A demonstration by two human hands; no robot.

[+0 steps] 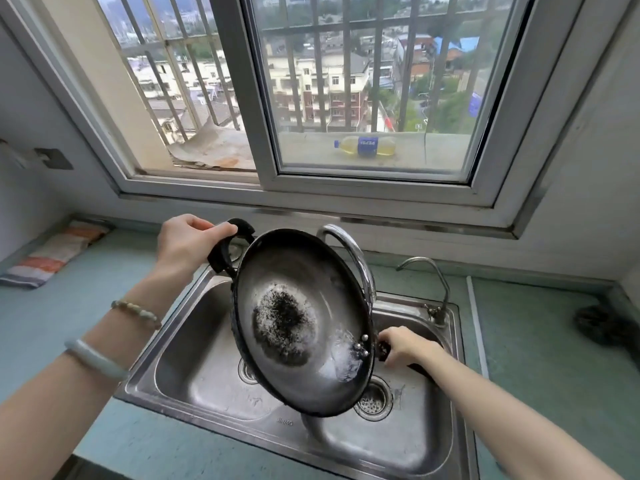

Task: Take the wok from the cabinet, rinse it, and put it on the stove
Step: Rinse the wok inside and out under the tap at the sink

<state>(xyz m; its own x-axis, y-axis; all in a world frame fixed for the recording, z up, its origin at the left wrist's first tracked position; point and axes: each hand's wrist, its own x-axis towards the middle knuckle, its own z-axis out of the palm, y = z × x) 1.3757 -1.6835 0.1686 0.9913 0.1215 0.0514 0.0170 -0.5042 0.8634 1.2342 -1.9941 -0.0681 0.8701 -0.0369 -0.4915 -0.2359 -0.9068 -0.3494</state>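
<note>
A dark round wok [301, 323] with a blackened patch in its middle hangs tilted steeply over the double steel sink [194, 368], its inside facing me. My left hand [187, 244] grips the upper black loop handle. My right hand [401, 344] holds the lower handle at the wok's right rim, down inside the right basin. Water pools and glistens in the wok's lower right part. The big curved tap [349, 251] arches right behind the wok's rim. No stove or cabinet is in view.
A smaller thin tap [433, 282] stands at the sink's back right. A folded striped cloth [52, 254] lies on the green counter at the left. A dark scrubber-like lump [602, 323] sits on the right counter. A barred window [311, 98] rises behind the sink.
</note>
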